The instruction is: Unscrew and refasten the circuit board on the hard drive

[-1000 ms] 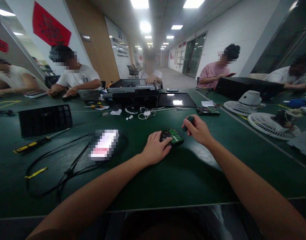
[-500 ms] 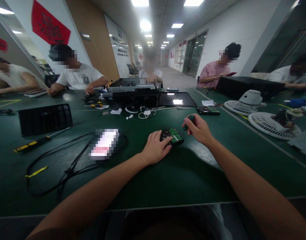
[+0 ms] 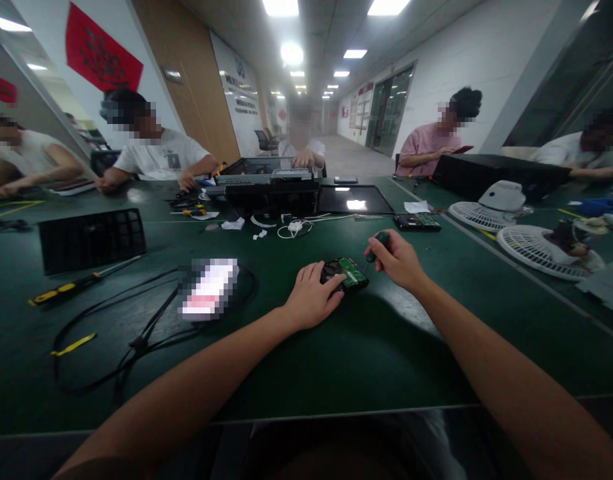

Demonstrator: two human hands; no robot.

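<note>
A hard drive (image 3: pixel 355 272) with a green circuit board facing up lies on the green tabletop in front of me. My left hand (image 3: pixel 313 293) grips its left side, fingers over the far edge and thumb across the board. In my right hand (image 3: pixel 395 257) is a screwdriver (image 3: pixel 381 241) with a dark green handle, its fingers closed round it. The thin shaft slants down to the drive's right edge; whether the tip touches a screw is too small to tell.
To the left lie a lit phone (image 3: pixel 209 288), a looped black cable (image 3: pixel 139 341), a yellow-black screwdriver (image 3: pixel 66 291) and a dark panel (image 3: pixel 92 240). Further off are an open computer case (image 3: pixel 271 193), another hard drive (image 3: pixel 417 221) and white fan parts (image 3: pixel 541 250). Several people sit around the table.
The screwdriver handle in my right hand has shifted very slightly. My left hand and the hard drive stay where they were.
</note>
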